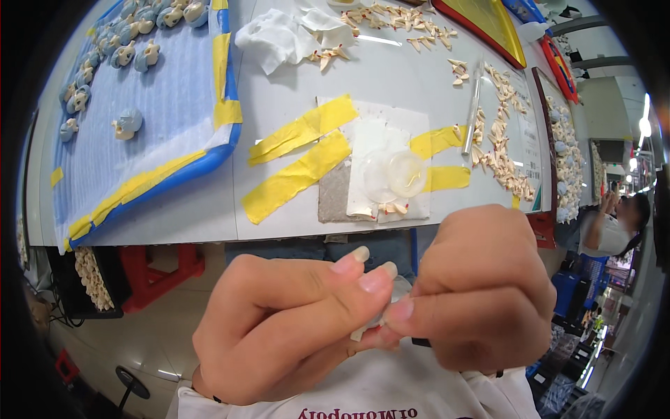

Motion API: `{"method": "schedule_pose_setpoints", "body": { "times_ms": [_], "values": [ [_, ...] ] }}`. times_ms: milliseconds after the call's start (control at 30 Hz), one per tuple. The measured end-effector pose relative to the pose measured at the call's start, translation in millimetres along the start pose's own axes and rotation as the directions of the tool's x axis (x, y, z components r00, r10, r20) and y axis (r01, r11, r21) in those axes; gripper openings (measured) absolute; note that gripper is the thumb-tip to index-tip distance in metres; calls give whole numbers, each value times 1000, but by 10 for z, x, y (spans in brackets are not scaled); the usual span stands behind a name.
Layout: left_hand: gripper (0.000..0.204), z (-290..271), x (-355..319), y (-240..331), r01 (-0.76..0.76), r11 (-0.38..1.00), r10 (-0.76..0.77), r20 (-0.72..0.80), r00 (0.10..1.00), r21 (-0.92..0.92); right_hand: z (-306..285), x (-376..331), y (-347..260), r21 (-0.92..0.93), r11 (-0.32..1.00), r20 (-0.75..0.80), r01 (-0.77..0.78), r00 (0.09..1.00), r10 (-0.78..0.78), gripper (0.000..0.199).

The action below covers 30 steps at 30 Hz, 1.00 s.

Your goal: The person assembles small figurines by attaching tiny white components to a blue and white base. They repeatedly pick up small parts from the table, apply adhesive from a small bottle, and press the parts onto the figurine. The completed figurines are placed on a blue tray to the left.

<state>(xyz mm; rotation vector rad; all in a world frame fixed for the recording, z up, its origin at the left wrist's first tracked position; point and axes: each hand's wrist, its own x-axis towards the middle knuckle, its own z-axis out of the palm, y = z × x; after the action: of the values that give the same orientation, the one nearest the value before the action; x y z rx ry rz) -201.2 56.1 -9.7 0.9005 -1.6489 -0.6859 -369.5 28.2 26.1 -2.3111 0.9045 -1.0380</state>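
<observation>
Both hands meet close under the camera, above the person's white shirt: the left hand (279, 328) and the right hand (488, 293) pinch between their fingertips a small pale piece (380, 322), whitish and partly see-through, most of it hidden by the fingers. Each grip is clenched on that piece, thumb against forefinger, and it sits off the bench, in the air in front of the chest. It looks very light and thin, likely a bit slippery and easy to crush or drop, so a fingertip pinch at its edges seems the right hold; a dark bit shows under the right hand, but I cannot tell what it is. On the bench (209, 202) beyond, a blue-rimmed tray (216, 157) patched with yellow tape carries scattered pale blue and cream figurines (128, 123), most along its far edge. Near the middle, a clear shallow dish (394, 174) rests on a white sheet taped down with yellow strips; it appears to hold nothing but a film. Small cream and orange parts (499, 150) lie loose to the right, a crumpled white cloth (276, 38) farther back.
</observation>
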Motion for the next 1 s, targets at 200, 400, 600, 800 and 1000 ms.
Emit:
{"method": "schedule_pose_setpoints", "body": {
  "times_ms": [200, 400, 600, 800, 1000],
  "values": [
    [37, -10, 48, 4, 45, 999, -45, -2, 999, 10, 12, 79, 91, 139, 990, -8, -35, 999, 37, 26],
    [40, -116, 28, -78, 245, 959, -259, -91, 962, -141, -455, 425, 266, -15, 986, 47, -168, 985, 168, 20],
    [47, -188, -40, -229, 205, 929, -249, -110, 962, -308, -843, 700, 1165, -460, 849, 258, -259, 876, 407, 13],
    [46, -217, -64, -263, 226, 909, -271, -85, 959, -349, -735, 702, 1297, -443, 836, 318, -325, 815, 485, 9],
    [44, -195, -12, -237, 257, 902, -292, -53, 955, -346, -736, 617, 1255, -533, 845, 337, -43, 905, 259, 7]
  ]
}}
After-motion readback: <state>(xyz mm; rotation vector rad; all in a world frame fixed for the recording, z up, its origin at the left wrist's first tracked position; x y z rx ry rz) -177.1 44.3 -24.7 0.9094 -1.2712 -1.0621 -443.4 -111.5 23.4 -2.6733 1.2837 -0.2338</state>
